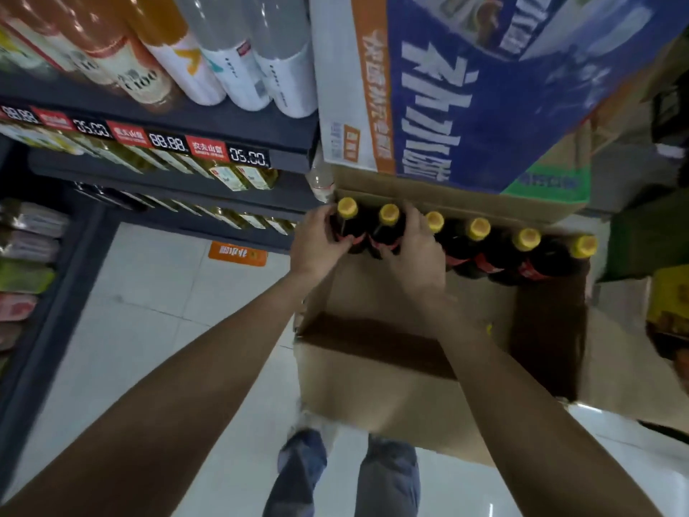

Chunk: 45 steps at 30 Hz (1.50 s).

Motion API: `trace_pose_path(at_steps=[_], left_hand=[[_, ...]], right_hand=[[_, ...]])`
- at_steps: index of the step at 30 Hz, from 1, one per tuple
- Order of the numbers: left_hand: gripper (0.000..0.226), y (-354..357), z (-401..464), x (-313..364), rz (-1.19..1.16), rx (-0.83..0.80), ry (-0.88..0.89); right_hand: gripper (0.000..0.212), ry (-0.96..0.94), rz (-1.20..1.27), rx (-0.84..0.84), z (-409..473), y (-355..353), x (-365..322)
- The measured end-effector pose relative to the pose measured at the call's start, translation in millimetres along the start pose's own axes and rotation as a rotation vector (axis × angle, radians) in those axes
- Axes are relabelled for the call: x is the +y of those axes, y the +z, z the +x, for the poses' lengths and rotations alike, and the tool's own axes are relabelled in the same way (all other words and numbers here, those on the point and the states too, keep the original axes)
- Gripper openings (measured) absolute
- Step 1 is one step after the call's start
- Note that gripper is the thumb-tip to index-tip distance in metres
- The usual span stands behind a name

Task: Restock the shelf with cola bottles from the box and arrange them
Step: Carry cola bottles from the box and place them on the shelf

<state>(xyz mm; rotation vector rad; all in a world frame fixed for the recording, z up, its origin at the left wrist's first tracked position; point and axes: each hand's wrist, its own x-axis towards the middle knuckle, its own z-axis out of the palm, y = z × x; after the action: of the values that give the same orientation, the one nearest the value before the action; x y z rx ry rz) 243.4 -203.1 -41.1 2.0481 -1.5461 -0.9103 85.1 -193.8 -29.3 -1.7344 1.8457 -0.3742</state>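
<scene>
Six cola bottles with yellow caps stand upright in a single row along the far wall of the open cardboard box (376, 389), across the middle of the frame, dark bodies touching and red labels facing the person. The leftmost bottle (347, 222) is wrapped by the left hand (317, 244), whose fingers curl round its shoulder just under the cap, and the second bottle (388, 227) beside it is wrapped the same way by the right hand (412, 251); each grip is therefore closed round one bottle, high on the body where it is narrow enough to lift one-handed. Taking the two end bottles together looks like a way to halve the trips to the shelf. The remaining four bottles (481, 248) run on to the right, untouched. The near part of the box shows only bare cardboard floor, so most of the stock seems already out, and the row sits pressed against the back wall, which keeps it standing. The box sits raised above the white tiled floor (149, 330), near waist height, though what carries it is hidden. A large blue and white carton (466, 91) looms above the row at the upper right, leaving little headroom, so the bottles would likely have to come toward the person before rising. To the left, the dark shelf (208, 121) with its price tags holds pale and orange drink bottles (223, 69) on top and yellowish ones below; no cola slot can be made out there.
</scene>
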Motion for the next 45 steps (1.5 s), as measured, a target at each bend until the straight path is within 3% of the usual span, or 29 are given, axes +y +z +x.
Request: trace_pose_path(at_steps=[7, 11, 17, 21, 26, 31, 35, 41, 45], left_hand=[[0.060, 21, 26, -14, 0.241, 0.054, 0.105], [0.064, 13, 20, -20, 0.354, 0.069, 0.247], [0.067, 1, 4, -38, 0.459, 0.019, 0.391], [0.067, -10, -19, -22, 0.293, 0.092, 0.365], [0.053, -58, -87, 26, -0.283, 0.117, 0.193], [0.050, -125, -153, 71, -0.723, 0.402, 0.118], [0.034, -173, -194, 94, -1.012, 0.570, 0.029], [0.031, -219, -271, 78, -0.963, 0.681, -0.075], [0.037, -246, -334, 44, -0.784, 0.820, -0.122]], right_hand=[[0.061, -0.050, -0.144, 0.059, 15, 16, 1], [0.064, -0.167, -0.074, 0.086, 14, 27, 17], [0.059, -0.178, 0.012, 0.053, 12, 33, 19], [0.061, -0.225, 0.047, 0.153, -12, 6, 11], [0.060, -0.311, 0.216, 0.271, -51, -62, -14], [0.040, -0.347, 0.806, -0.060, -86, -137, -71], [0.041, -0.425, 0.937, -0.377, -109, -172, -128], [0.033, -0.581, 0.805, -0.640, -154, -156, -216], [0.029, -0.739, 0.778, -0.823, -206, -121, -275]])
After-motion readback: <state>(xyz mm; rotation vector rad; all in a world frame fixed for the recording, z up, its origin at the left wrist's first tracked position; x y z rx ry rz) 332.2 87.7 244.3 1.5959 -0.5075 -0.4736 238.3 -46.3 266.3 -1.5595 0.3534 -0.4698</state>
